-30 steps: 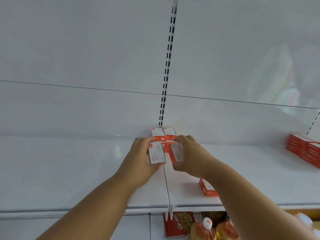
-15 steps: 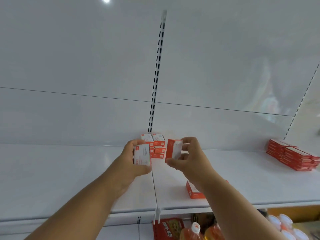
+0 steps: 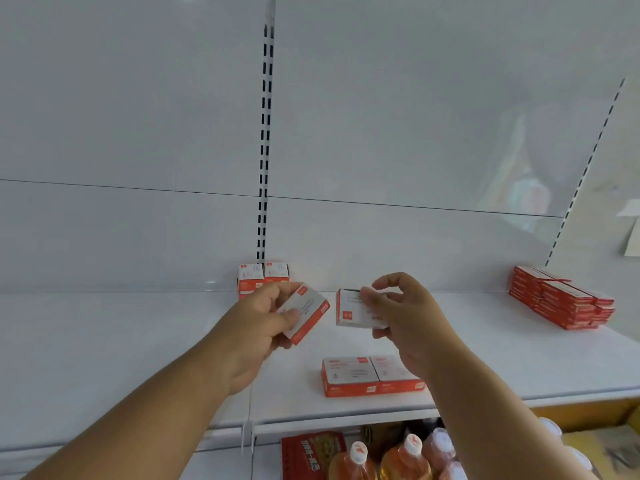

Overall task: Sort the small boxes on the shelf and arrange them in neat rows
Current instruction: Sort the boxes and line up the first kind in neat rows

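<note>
**Boxes held in both hands above the shelf**

Bottles point(image 3: 403, 459) with white caps and a red packet point(image 3: 313, 453) bearing writing too blurred to read sit lowest, under the white shelf point(image 3: 104, 358). Two red-and-white boxes point(image 3: 370, 375) lie side by side near the shelf's front edge. Above them, the left hand point(image 3: 256, 330) grips a tilted box point(image 3: 306, 317), fingers curled round it; the right hand point(image 3: 405, 313) pinches a second box point(image 3: 353, 310) between thumb and fingers. Each box has a white face with red sides; its label is illegible. Farther back, stacked boxes point(image 3: 263, 278) stand against the back panel, and a red pile point(image 3: 561, 301) sits far right.
</note>
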Motion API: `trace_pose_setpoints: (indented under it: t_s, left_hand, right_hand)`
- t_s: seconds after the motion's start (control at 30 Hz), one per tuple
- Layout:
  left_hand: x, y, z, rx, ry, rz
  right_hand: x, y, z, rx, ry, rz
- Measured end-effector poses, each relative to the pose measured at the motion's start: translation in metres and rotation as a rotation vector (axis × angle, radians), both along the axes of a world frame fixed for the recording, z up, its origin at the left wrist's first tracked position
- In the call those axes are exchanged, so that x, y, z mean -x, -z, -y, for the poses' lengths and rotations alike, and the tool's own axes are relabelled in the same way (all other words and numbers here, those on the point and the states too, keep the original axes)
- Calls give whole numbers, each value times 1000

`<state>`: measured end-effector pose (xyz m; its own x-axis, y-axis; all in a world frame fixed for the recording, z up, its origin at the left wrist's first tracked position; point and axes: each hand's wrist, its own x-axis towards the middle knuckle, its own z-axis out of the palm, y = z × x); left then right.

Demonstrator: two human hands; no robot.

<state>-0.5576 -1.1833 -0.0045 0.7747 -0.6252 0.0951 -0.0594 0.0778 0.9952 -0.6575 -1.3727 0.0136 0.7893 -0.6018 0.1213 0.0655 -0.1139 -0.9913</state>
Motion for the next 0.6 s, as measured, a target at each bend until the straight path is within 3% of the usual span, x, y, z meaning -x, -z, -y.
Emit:
trace_pose_setpoints:
  t_s: [0.37,0.6]
  left_hand:
    - [14,-7,50,-230,-201,244]
    - [24,0,58,-226,-233,177]
  right_hand:
    - [32,3,57,25,-133,-83]
    - [20,2,69,-602,-149,22]
